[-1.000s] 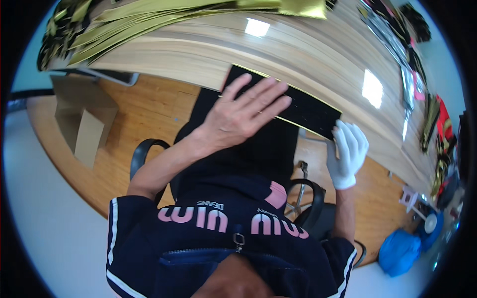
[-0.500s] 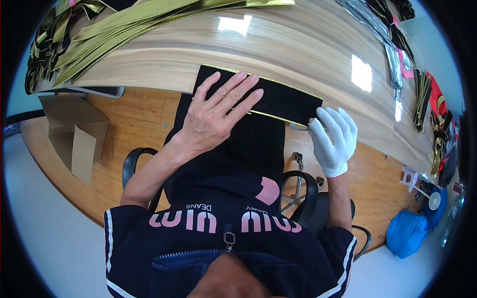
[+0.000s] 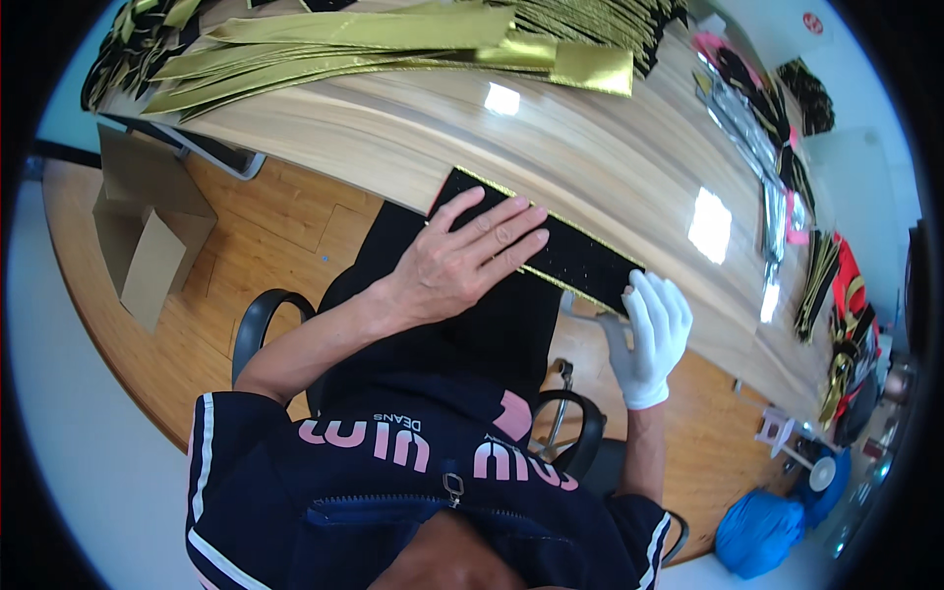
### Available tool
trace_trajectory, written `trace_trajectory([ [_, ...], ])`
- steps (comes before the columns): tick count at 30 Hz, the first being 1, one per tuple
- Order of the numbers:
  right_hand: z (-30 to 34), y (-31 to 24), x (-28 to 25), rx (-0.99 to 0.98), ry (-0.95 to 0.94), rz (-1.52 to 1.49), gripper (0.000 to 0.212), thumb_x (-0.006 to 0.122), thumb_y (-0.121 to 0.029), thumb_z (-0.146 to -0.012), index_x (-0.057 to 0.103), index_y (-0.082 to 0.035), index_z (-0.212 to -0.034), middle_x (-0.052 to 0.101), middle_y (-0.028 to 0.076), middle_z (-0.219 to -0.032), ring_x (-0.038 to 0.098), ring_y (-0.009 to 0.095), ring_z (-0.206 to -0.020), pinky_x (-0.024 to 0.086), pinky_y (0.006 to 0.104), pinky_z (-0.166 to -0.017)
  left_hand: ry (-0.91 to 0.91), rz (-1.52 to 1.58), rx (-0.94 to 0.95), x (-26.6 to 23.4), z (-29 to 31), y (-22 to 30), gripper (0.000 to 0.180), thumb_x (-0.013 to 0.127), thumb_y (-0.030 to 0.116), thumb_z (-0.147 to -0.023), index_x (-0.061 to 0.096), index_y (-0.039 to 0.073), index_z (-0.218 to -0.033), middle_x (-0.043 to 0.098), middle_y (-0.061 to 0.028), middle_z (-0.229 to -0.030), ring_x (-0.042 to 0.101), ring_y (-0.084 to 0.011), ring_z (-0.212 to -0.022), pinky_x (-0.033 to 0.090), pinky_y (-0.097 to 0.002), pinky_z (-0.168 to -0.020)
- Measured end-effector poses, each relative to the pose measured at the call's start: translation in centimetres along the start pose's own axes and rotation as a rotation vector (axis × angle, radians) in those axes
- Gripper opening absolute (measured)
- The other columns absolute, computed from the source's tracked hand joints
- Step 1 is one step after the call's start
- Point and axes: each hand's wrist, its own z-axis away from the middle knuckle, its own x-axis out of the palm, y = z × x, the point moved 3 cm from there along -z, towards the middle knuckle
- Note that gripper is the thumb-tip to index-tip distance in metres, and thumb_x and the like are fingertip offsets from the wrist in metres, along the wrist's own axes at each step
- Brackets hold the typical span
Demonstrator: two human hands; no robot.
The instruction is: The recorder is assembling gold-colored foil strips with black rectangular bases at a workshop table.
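Because it looks thin and pliable, the gold-edged black strip (image 3: 580, 249) in the head view, lying along the near edge of the glossy tabletop (image 3: 393, 133), probably handles light and soft, best held at its ends. The bare left hand (image 3: 450, 267) presses its left part, fingers apart; the gloved right hand (image 3: 651, 339) touches its right end, pinch unclear.

Under the left hand (image 3: 447, 265), the black strip (image 3: 578, 248) looked like matt, velvety cloth with glittery gold edging (image 3: 551, 218). The right hand (image 3: 644, 334) wore a matt white cloth glove (image 3: 646, 379). Beyond both, the table (image 3: 590, 147) was glossy, wood-grained; gold ribbons (image 3: 364, 31) shone like satin.
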Motion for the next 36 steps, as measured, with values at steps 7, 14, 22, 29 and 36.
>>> trace_trajectory([
  [7,-2.0,1.0,-2.0,0.018,-0.029,-0.016,0.030,0.081,-0.009,-0.083,0.075,-0.009,-0.112,0.078,0.011,-0.109,0.075,0.031,-0.100,0.058,0.0426,-0.090,0.105,0.118,-0.108,-2.9,-0.6,1.3,0.043,0.064,0.008,-0.095,0.067,0.006,-0.137,0.064,-0.0146,-0.147,0.058,-0.0338,-0.139,0.040,-0.0502,-0.117],
  [14,-15.9,9.2,-6.0,0.124,0.398,0.034,0.019,0.066,-0.001,-0.101,0.075,0.006,-0.116,0.079,0.014,-0.103,0.070,0.016,-0.086,0.055,0.0290,-0.081,0.542,0.183,-0.053,-7.5,-0.1,2.4,0.040,0.068,0.002,-0.084,0.072,0.006,-0.124,0.070,-0.0142,-0.136,0.068,-0.0328,-0.124,0.051,-0.0475,-0.106],
  [22,-41.1,18.3,-9.7,0.260,0.632,-0.034,0.026,0.066,-0.022,-0.103,0.078,-0.006,-0.120,0.079,0.017,-0.107,0.077,0.025,-0.099,0.056,0.0347,-0.090,0.331,0.193,-0.099,-1.8,-1.0,-0.2,0.031,0.071,0.007,-0.084,0.074,0.009,-0.115,0.069,-0.0097,-0.136,0.066,-0.0295,-0.127,0.051,-0.0438,-0.106],
  [29,-48.0,22.4,-3.5,0.113,0.365,0.221,0.030,0.066,-0.031,-0.100,0.080,-0.010,-0.115,0.077,0.018,-0.111,0.074,0.037,-0.105,0.056,0.0433,-0.095,0.281,0.084,-0.149,0.7,-0.4,-1.0,0.029,0.070,0.010,-0.087,0.075,0.009,-0.116,0.071,-0.0066,-0.131,0.067,-0.0229,-0.125,0.051,-0.0398,-0.106],
  [36,-47.0,24.2,-2.2,0.037,0.231,0.388,0.034,0.059,-0.033,-0.104,0.074,-0.013,-0.127,0.072,0.018,-0.127,0.069,0.038,-0.115,0.054,0.0458,-0.098,0.263,0.065,-0.143,0.6,-0.5,-1.3,0.030,0.068,0.012,-0.087,0.074,0.007,-0.116,0.072,-0.0077,-0.130,0.067,-0.0230,-0.124,0.051,-0.0398,-0.106],
])
